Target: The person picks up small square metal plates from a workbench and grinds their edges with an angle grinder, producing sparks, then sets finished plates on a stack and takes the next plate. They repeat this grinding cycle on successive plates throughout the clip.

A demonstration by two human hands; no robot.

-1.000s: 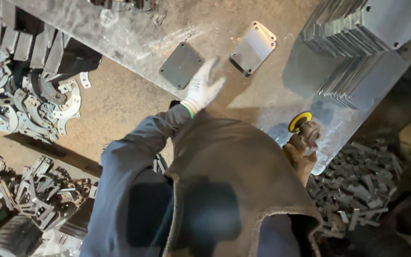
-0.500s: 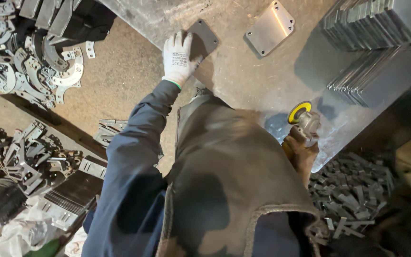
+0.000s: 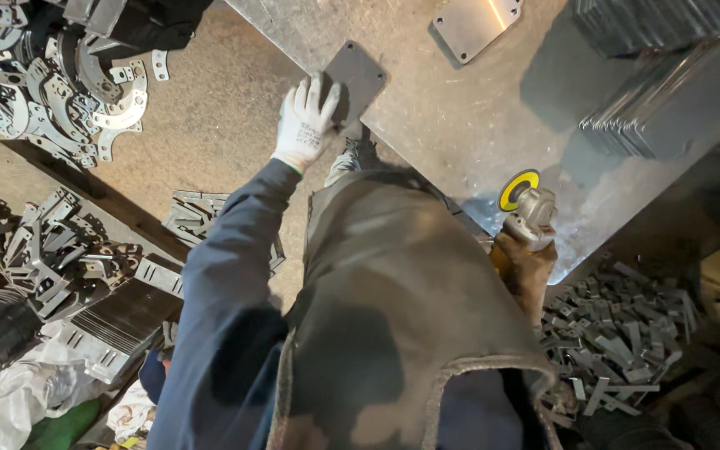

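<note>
L hand [image 3: 304, 125] flat on dark plate [image 3: 357, 77], grip spread; R hand [image 3: 523, 268] (brown glove) clamped round grinder [image 3: 527, 200].

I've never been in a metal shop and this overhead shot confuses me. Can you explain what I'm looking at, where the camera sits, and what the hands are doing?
The camera sits on the person's head, looking down over a dark apron. The left hand, in a white glove, presses on a dark flat metal plate at the edge of a steel workbench. The right hand, in a brown glove, holds an angle grinder with a yellow disc. A lighter plate and stacked plates lie on the bench. Piles of cut metal parts cover the floor.
</note>
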